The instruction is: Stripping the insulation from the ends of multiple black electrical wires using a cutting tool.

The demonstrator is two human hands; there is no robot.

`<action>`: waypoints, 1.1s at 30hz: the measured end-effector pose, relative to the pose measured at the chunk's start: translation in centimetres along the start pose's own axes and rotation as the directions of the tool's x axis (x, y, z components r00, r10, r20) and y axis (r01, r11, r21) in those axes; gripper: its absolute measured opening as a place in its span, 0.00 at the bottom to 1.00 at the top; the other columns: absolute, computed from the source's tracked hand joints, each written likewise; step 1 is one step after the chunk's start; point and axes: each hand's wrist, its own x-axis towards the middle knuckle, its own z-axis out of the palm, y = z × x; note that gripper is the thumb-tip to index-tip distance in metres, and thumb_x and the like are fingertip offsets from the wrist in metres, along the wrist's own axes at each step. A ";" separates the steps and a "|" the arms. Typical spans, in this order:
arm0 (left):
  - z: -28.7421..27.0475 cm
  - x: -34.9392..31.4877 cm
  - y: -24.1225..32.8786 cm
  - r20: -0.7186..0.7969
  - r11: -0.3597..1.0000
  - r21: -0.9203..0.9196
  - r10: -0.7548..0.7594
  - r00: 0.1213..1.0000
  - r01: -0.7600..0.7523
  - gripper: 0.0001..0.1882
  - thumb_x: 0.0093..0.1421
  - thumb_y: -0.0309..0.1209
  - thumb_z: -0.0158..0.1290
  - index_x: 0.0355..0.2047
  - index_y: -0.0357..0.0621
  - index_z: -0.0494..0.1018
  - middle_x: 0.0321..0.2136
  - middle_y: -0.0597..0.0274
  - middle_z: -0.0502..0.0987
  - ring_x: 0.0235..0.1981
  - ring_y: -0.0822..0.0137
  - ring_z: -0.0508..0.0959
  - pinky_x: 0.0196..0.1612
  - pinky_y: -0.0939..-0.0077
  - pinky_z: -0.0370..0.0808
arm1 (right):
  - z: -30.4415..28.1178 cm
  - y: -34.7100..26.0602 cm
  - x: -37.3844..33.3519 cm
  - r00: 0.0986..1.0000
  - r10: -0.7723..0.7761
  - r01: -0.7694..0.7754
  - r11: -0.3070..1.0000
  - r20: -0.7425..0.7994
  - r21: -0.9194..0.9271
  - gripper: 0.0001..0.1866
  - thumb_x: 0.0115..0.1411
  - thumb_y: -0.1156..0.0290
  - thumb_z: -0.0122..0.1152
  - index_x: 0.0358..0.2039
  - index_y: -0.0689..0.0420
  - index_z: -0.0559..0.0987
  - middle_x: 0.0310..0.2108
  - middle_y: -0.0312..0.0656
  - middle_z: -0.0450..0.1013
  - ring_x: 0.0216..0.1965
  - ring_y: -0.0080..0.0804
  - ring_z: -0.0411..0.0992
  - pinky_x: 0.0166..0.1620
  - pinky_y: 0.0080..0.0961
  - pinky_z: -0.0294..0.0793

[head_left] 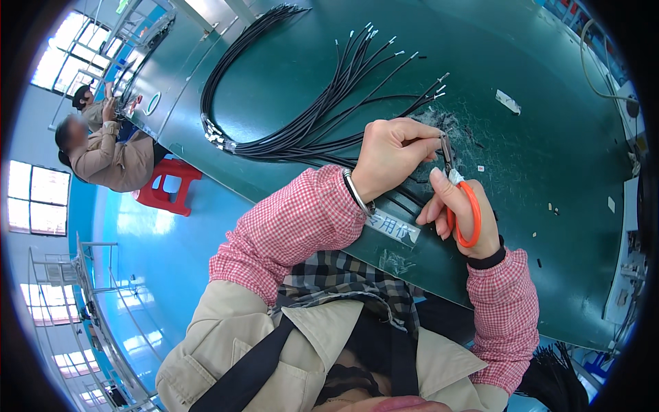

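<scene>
Orange-handled scissors (475, 206) are gripped in the right hand (463, 216), its fingers closed around the handles. Blades point far, meeting the left hand (398, 151), whose thumb and index fingertips are closed in a pinch; the item between them cannot be made out.

Black cables (288, 144) lie in a looped bundle to the far left, passing beneath the left hand.

Labelling: a white strip (392, 229) with blue printed characters is fixed near the table edge, below the left wrist; its right end is hard to make out. White bands (218, 136) on the bundle are too small to read.

Edges: the green table's (563, 185) near edge runs diagonally from far left to near right. To the right of the right hand, the surface extends well outward, carrying small scraps.
</scene>
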 end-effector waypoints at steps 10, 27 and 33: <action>0.1 -0.1 -0.5 0.002 0.990 0.079 0.121 0.993 -0.121 0.08 0.50 0.17 0.54 0.31 0.32 0.79 0.28 0.58 0.80 0.21 0.73 0.76 0.25 0.87 0.72 | 0.2 -0.6 -0.3 0.997 0.080 -0.081 0.995 -0.025 -0.057 0.31 0.61 0.52 0.54 0.11 0.66 0.78 0.09 0.43 0.71 0.06 0.19 0.60 0.14 0.10 0.62; 0.0 0.3 -0.1 0.043 0.999 -0.039 0.039 0.998 -0.038 0.07 0.51 0.16 0.53 0.31 0.32 0.78 0.26 0.60 0.79 0.17 0.75 0.72 0.21 0.86 0.68 | -0.6 0.0 0.1 0.999 -0.032 0.032 0.999 0.019 0.016 0.32 0.61 0.51 0.52 0.11 0.66 0.77 0.11 0.44 0.71 0.08 0.21 0.62 0.15 0.11 0.62; -0.1 0.1 -0.1 0.074 0.997 0.050 0.047 0.996 -0.050 0.07 0.52 0.17 0.53 0.32 0.33 0.78 0.29 0.61 0.79 0.20 0.75 0.71 0.24 0.86 0.69 | -0.4 -0.2 0.1 1.000 -0.008 0.008 1.000 -0.008 0.002 0.32 0.61 0.52 0.51 0.10 0.65 0.76 0.10 0.44 0.71 0.07 0.21 0.60 0.14 0.11 0.60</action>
